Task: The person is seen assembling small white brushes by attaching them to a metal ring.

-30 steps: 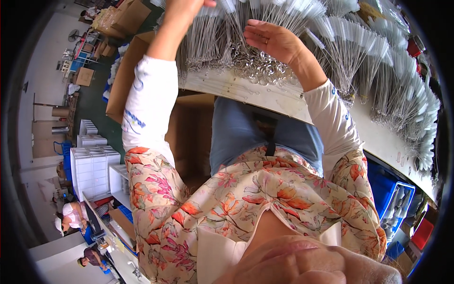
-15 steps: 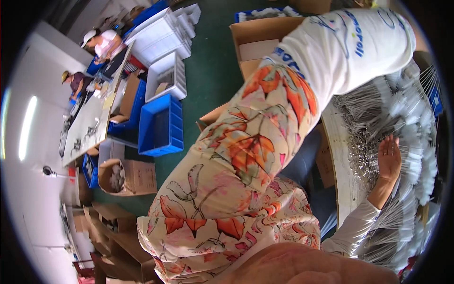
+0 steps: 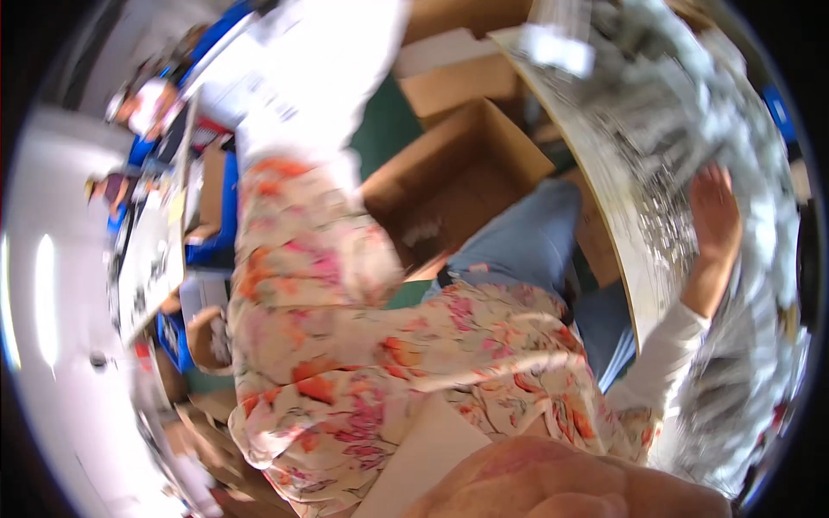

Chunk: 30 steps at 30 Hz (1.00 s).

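Observation:
My right hand (image 3: 717, 220) lies open, fingers outstretched, on a heap of thin metal wire pieces (image 3: 661, 229) with pale, bristly ends (image 3: 764, 268). Nothing shows in its grasp. My left arm, in a flowered sleeve (image 3: 302, 237) and a white oversleeve (image 3: 298, 104), reaches up past the top edge, blurred by motion. The left hand itself is out of sight. Across the far end of the wires lies a white blurred piece (image 3: 557, 50), whose kind I cannot make out.
A pale worktable edge (image 3: 604, 207) curves beside my legs. An open cardboard box (image 3: 518, 142) stands left of it. Further left are a blue bin (image 3: 226, 207), another bench (image 3: 177, 250) and two people working. More cardboard (image 3: 203, 432) lies at lower left.
My left arm has swung from over the worktable at upper right to the upper left, uncovering the cardboard box. The right hand remains on the wire heap, slightly higher in view.

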Each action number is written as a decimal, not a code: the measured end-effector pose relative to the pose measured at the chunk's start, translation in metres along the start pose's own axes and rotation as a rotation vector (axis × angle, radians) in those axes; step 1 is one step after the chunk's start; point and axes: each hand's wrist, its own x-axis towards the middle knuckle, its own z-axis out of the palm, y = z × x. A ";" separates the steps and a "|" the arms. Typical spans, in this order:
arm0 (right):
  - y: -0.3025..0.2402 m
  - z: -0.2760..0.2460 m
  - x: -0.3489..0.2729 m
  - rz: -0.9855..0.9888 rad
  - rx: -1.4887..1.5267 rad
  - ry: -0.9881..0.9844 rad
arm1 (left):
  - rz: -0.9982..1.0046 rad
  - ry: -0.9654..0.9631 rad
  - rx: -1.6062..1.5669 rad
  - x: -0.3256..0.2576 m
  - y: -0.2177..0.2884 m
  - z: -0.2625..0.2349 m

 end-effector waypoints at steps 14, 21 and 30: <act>0.254 0.149 -0.008 0.639 0.343 0.000 | 0.073 -0.411 0.225 -0.240 -0.020 0.231; 0.239 0.152 -0.021 0.497 0.117 0.089 | -0.430 0.599 -0.291 -0.247 -0.056 0.256; 0.232 0.146 -0.030 0.441 0.144 -0.071 | -0.651 0.228 -0.800 -0.204 -0.062 0.256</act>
